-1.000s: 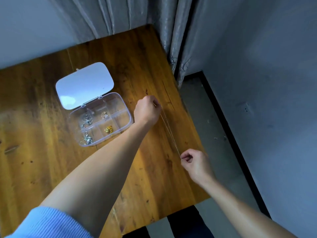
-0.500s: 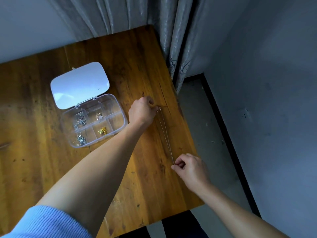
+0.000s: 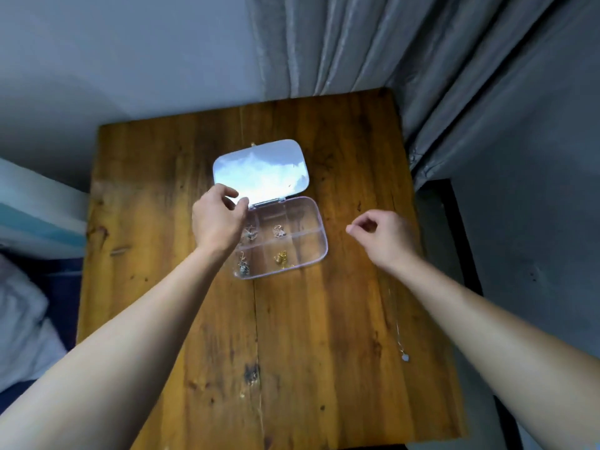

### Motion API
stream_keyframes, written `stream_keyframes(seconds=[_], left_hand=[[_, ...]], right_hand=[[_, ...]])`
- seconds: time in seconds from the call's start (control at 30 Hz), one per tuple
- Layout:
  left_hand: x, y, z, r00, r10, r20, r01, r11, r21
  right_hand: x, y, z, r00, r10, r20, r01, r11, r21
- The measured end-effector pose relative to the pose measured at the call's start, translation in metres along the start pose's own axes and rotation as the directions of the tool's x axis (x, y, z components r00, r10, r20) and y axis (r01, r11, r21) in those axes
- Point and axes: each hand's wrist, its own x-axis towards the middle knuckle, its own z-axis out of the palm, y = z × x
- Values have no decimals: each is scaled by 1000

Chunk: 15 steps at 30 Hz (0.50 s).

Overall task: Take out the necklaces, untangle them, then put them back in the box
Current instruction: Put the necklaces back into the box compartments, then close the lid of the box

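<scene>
A clear plastic compartment box lies open on the wooden table, its lid flat behind it. Tangled silver necklaces and a gold one sit in its compartments. My left hand hovers over the box's left side, fingers apart and empty. My right hand hangs to the right of the box, fingers loosely curled, holding nothing. A thin silver necklace with a small pendant lies stretched out along the table's right side, under my right forearm.
Grey curtains hang behind the table's far right corner. The table's right edge drops to a dark floor. Bedding lies to the left. A grey wall stands at the back.
Both hands let go of the silver necklace, which now lies on the table's right side. My left hand moved over the box. The view swung left and centred on the table.
</scene>
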Motion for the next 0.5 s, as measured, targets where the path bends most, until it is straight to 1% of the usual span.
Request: stream_keyframes(seconds=[0.07,0.13,0.2,0.23,0.3,0.37,0.43,0.5], left_hand=[[12,-18,-6,996,-91,-24,90,995,-47],[22,-30,-7,978,-209,-2,207,968,-144],[33,-38,-5,946,-299,123,321,917,-239],[37,-40,-4,927,-320,197,366,890,-273],[45,-42,-3,902,-318,290,404,860,-313],[55,-43,-2,898,-300,323,405,851,-336],[66,-44,-3,896,-284,342,403,844,-354],[76,-46,-7,893,-275,356,402,842,-359]], right_hand=[[16,-21,10,1000,-15,14,14,1000,4],[34,-39,21,1000,0,17,0,1000,7],[52,-57,33,999,33,10,-34,999,18],[61,-65,38,998,55,3,-55,998,33],[79,-79,47,992,126,2,-126,986,107],[96,-90,53,980,199,16,-199,961,194],[107,-95,58,976,217,17,-215,952,219],[110,-98,61,980,198,6,-195,960,199]])
